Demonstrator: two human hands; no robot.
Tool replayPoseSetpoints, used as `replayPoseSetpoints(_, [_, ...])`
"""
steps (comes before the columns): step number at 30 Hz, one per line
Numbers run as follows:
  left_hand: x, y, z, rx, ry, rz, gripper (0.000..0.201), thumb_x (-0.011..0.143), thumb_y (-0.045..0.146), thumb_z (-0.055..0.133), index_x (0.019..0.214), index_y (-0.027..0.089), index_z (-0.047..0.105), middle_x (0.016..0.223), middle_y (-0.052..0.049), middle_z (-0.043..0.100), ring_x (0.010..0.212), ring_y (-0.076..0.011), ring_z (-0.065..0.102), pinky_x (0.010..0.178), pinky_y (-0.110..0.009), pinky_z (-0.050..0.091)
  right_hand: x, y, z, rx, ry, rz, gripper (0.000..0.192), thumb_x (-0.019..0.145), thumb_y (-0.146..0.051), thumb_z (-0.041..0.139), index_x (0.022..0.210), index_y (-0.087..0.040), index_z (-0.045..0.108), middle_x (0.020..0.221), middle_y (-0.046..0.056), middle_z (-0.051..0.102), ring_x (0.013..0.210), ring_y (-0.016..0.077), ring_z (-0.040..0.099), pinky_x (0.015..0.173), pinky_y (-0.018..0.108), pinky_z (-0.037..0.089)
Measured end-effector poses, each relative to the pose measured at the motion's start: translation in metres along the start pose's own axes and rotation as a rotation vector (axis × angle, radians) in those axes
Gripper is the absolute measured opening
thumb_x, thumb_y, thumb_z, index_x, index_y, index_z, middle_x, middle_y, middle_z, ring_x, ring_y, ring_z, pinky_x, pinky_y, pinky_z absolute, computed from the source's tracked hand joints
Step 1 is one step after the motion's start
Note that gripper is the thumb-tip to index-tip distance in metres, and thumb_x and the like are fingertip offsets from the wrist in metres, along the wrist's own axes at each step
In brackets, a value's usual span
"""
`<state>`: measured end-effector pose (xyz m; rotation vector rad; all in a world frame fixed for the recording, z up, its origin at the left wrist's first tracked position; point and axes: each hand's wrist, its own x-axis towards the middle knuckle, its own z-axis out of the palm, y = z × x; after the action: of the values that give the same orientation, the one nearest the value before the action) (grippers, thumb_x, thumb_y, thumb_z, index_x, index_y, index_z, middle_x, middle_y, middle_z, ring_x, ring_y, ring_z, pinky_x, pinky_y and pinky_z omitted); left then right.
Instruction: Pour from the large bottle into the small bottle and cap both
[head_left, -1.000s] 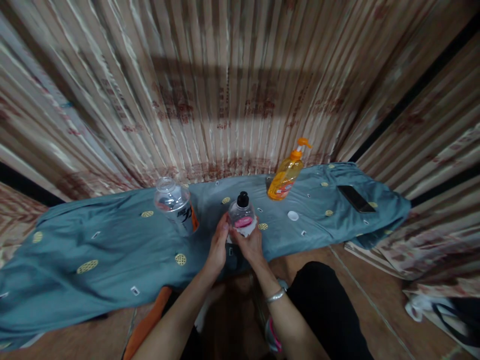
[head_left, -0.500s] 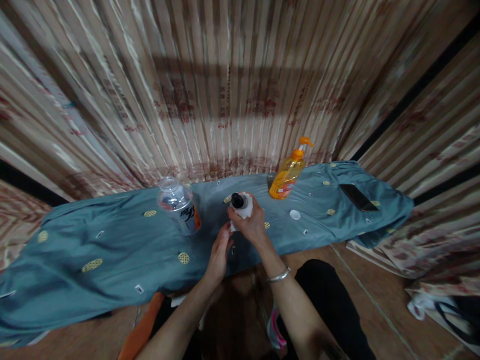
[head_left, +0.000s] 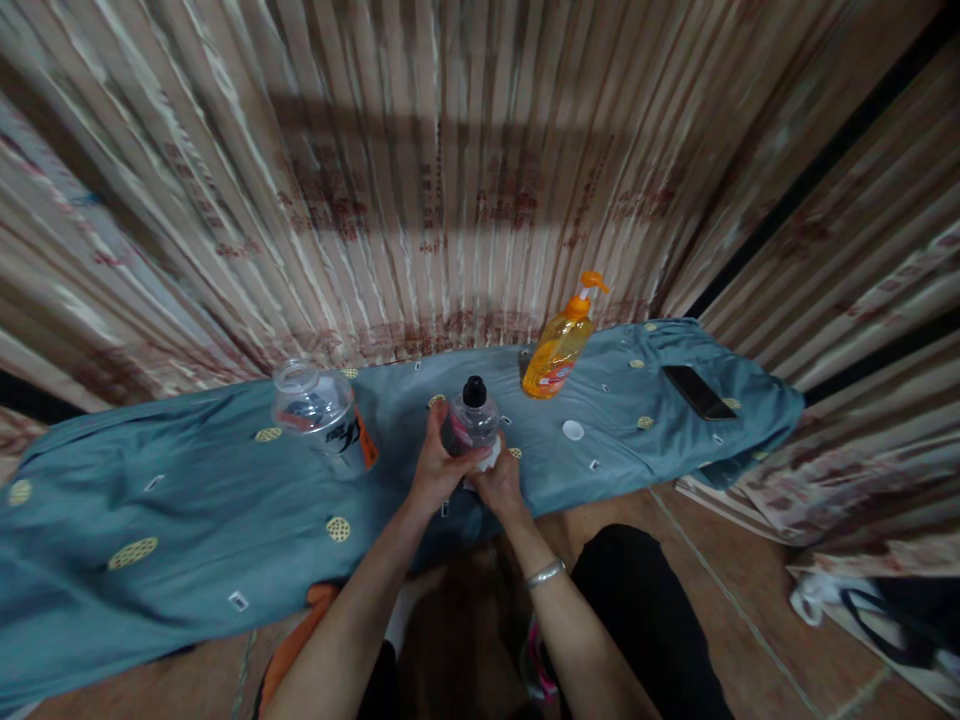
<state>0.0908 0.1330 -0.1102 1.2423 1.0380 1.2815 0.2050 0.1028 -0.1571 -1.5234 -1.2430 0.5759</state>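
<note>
A small clear bottle (head_left: 475, 418) with a black cap stands nearly upright between my hands, close to the front edge of the covered table. My left hand (head_left: 437, 468) is closed around its left side, thumb across the front. Against the bottle's lower right side, my right hand (head_left: 501, 488) is closed on a white tissue (head_left: 491, 455). The fingers of the right hand are partly hidden. To the left is a large clear plastic bottle (head_left: 319, 420) without a cap. An orange pump bottle (head_left: 556, 350) stands behind and to the right.
A blue-green patterned cloth (head_left: 202, 430) covers the long narrow table. On it, right of my hands, lie a white round disc (head_left: 573, 430) and a dark phone (head_left: 699, 392). A pleated curtain (head_left: 465, 180) hangs directly behind. Bags (head_left: 877, 610) rest on the tiled floor at right.
My left hand has moved up and taken hold of the small bottle. My right hand, with the tissue, has moved from near the cap down to its lower side. The view shifted slightly.
</note>
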Motion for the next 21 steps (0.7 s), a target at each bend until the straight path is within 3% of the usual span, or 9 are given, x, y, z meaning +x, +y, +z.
replayPoseSetpoints(3, [0.008,-0.006,0.008,0.025,-0.016,-0.003,0.082,0.047,0.034,0.093,0.121,0.023,0.057,0.115,-0.007,0.072,0.109,-0.0285,0.068,0.099,-0.044,0.049,0.0,0.001,0.001,-0.011,-0.006,-0.033,0.048,0.068,-0.03,0.067,0.113,-0.019,0.057,0.091,0.008,0.076,0.079,0.028,0.074,0.072,0.037,0.058])
replayPoseSetpoints(6, [0.01,-0.007,0.008,0.046,0.027,-0.012,0.07,0.044,0.034,0.093,0.104,0.023,0.061,0.095,-0.003,0.073,0.091,-0.0262,0.07,0.09,-0.043,0.053,0.0,-0.003,-0.001,0.001,-0.015,-0.048,0.05,0.066,-0.027,0.069,0.114,-0.019,0.058,0.093,0.008,0.075,0.085,0.0282,0.073,0.075,0.038,0.059])
replayPoseSetpoints(12, [0.006,0.017,-0.004,-0.012,0.103,0.007,0.066,0.044,0.038,0.092,0.099,0.021,0.06,0.095,-0.004,0.073,0.087,-0.0261,0.071,0.084,-0.044,0.056,0.001,-0.02,0.007,0.229,-0.033,0.01,0.053,0.063,-0.029,0.076,0.113,-0.022,0.06,0.097,0.003,0.075,0.084,0.0233,0.073,0.076,0.035,0.06])
replayPoseSetpoints(18, [0.0,0.037,-0.018,-0.06,0.16,0.046,0.065,0.047,0.04,0.091,0.1,0.021,0.057,0.098,-0.004,0.072,0.091,-0.0256,0.071,0.086,-0.043,0.056,-0.023,-0.033,0.043,0.769,0.031,0.347,0.04,0.064,-0.034,0.076,0.099,-0.021,0.064,0.091,0.006,0.078,0.08,0.0241,0.075,0.077,0.038,0.063])
replayPoseSetpoints(21, [-0.004,0.041,-0.027,-0.054,0.177,0.064,0.062,0.048,0.039,0.091,0.098,0.022,0.057,0.097,-0.003,0.071,0.091,-0.0251,0.07,0.086,-0.042,0.055,-0.041,-0.028,0.054,0.815,-0.013,0.44,0.035,0.064,-0.036,0.078,0.093,-0.02,0.067,0.085,0.006,0.079,0.074,0.026,0.075,0.072,0.041,0.063])
